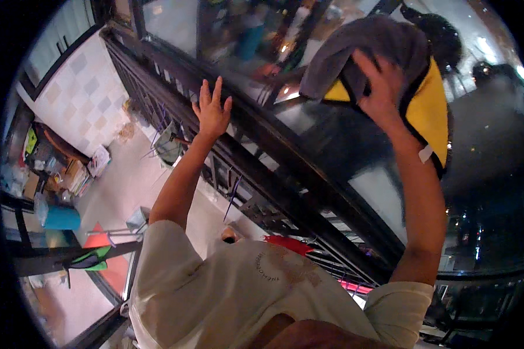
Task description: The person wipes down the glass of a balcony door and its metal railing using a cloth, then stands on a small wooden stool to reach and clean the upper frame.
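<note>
Pressing a grey and yellow cloth (pixel 390 64) against the glass pane (pixel 355 145), the right hand (pixel 378 87) lies spread over it, fingers gripping the fabric. Further left, the left hand (pixel 211 110) rests open and empty, fingers splayed, flat on the dark window frame (pixel 262 139).

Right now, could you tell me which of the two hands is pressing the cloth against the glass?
The right hand presses the grey and yellow cloth against the glass pane. The left hand holds nothing; it rests open-palmed, fingers spread, on the dark frame.
</note>
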`<state>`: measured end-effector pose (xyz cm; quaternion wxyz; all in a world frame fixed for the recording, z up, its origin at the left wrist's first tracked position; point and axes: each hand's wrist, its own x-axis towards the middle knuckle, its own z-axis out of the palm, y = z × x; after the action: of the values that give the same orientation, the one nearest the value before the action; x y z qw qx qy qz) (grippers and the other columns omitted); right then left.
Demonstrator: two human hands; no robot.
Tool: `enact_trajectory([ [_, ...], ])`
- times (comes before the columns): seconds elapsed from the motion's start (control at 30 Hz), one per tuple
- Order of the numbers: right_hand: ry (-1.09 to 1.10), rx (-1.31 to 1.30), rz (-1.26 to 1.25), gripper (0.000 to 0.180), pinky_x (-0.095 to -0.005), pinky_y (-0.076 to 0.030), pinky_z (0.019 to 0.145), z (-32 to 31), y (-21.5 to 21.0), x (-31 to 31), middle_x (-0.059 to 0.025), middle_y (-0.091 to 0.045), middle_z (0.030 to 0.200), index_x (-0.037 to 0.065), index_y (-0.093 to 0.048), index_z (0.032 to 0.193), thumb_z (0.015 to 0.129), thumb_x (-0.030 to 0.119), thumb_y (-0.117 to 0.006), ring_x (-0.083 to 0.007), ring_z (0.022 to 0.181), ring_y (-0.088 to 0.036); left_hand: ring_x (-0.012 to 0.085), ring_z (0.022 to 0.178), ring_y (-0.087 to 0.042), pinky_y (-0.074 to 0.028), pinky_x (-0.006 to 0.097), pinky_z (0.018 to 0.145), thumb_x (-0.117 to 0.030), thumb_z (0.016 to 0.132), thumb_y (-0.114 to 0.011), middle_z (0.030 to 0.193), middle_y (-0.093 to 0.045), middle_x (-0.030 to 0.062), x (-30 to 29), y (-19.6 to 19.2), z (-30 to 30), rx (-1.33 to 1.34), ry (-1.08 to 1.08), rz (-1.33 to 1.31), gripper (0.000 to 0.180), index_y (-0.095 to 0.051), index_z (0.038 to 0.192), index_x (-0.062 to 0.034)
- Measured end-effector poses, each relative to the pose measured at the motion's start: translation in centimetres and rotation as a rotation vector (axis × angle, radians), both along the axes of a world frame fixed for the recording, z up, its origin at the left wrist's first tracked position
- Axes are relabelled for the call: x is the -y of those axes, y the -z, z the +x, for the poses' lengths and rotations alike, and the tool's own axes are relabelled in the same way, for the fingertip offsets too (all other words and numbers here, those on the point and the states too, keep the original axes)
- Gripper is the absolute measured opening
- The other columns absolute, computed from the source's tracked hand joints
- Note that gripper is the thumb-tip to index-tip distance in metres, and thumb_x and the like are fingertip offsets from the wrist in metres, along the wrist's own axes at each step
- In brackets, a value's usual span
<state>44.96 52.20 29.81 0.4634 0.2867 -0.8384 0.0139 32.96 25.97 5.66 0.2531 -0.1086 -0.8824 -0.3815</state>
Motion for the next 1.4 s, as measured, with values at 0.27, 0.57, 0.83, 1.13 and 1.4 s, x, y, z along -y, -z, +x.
enact_trajectory([
  [0.27,0.016,-0.044,0.021,0.056,-0.0431,-0.037,0.091,-2.8,1.9,1.0,-0.0142,-0.051,0.119,0.020,-0.057,0.118,0.064,0.007,-0.067,-0.0362,0.105,-0.049,0.0338,0.135,-0.020,-0.014,0.065,0.100,-0.031,0.086,-0.055,0.147,-0.018,0.0161,-1.6,1.7,1.3,0.164,0.058,0.002,0.064,-0.023,0.142,-0.0290],
  [0.57,-0.189,0.263,-0.209,0.064,-0.0387,-0.031,0.097,-6.4,11.2,1.1,-0.0156,-0.048,0.119,0.015,-0.054,0.123,0.063,-0.004,-0.062,-0.0350,0.111,-0.043,0.0328,0.135,-0.020,-0.015,0.066,0.100,-0.030,0.081,-0.061,0.147,-0.018,0.0152,-1.4,4.1,2.9,0.212,0.108,-0.072,0.070,-0.027,0.141,-0.0226],
  [0.83,-0.033,0.390,0.021,0.056,-0.0401,-0.028,0.101,-8.3,15.2,7.2,-0.0167,-0.044,0.126,0.016,-0.053,0.124,0.070,0.004,-0.057,-0.0360,0.117,-0.040,0.0319,0.134,-0.024,-0.015,0.067,0.098,-0.025,0.078,-0.065,0.145,-0.024,0.0154,4.3,7.2,3.2,0.262,0.045,-0.205,0.069,-0.030,0.138,-0.0221],
  [1.13,-0.044,0.339,0.152,0.045,-0.0487,-0.024,0.105,-13.1,23.3,13.5,-0.0187,-0.037,0.137,0.022,-0.051,0.125,0.080,0.020,-0.052,-0.0393,0.125,-0.035,0.0293,0.134,-0.024,-0.012,0.062,0.101,-0.024,0.080,-0.063,0.146,-0.022,0.0125,5.5,9.3,4.9,0.242,0.076,-0.157,0.062,-0.037,0.136,-0.0181],
  [1.4,0.007,0.499,-0.128,0.047,-0.0447,-0.018,0.109,-24.6,30.1,21.9,-0.0142,-0.029,0.143,0.026,-0.044,0.132,0.085,0.020,-0.046,-0.0371,0.130,-0.028,0.0297,0.137,-0.016,-0.012,0.062,0.102,-0.035,0.083,-0.058,0.149,-0.014,0.0125,4.4,9.2,5.0,0.289,0.031,-0.178,0.066,-0.031,0.138,-0.0121],
])
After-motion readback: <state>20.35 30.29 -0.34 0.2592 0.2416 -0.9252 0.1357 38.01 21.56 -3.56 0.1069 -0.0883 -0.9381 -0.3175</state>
